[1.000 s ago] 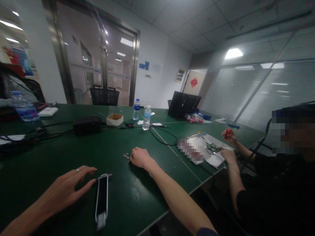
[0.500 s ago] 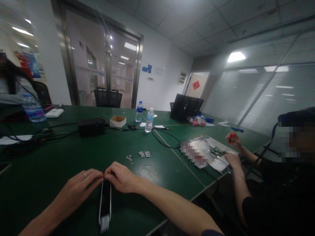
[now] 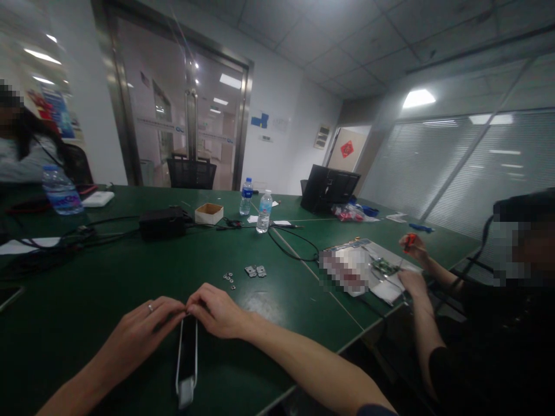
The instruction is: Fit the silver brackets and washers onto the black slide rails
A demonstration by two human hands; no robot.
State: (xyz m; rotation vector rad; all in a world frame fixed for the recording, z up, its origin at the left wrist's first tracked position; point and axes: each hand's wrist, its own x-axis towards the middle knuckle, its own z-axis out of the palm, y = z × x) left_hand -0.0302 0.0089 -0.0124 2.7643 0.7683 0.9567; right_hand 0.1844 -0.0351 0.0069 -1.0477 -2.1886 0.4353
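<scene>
A long narrow frame (image 3: 195, 358) with white edges and a pale block at its near end lies on the green table (image 3: 108, 263). My left hand (image 3: 151, 320) pinches at the frame's far end, a ring on one finger. From the right, my right hand (image 3: 215, 312) closes its fingertips at the same spot, touching or nearly touching the left ones. Whatever is between the fingertips is too small to make out. Beyond my hands are several small metal rings (image 3: 228, 278) and, to their right, small metal plates (image 3: 255, 271).
Another person's hands (image 3: 413, 280) work at a circuit board (image 3: 385, 266) on the right. Two bottles (image 3: 264, 212), an open box (image 3: 208, 214), a black adapter (image 3: 162, 223) and cables stand farther back. A phone (image 3: 9, 297) lies at the left edge.
The whole view has shifted very slightly. Both my hands keep their pinch at the frame's far end.
</scene>
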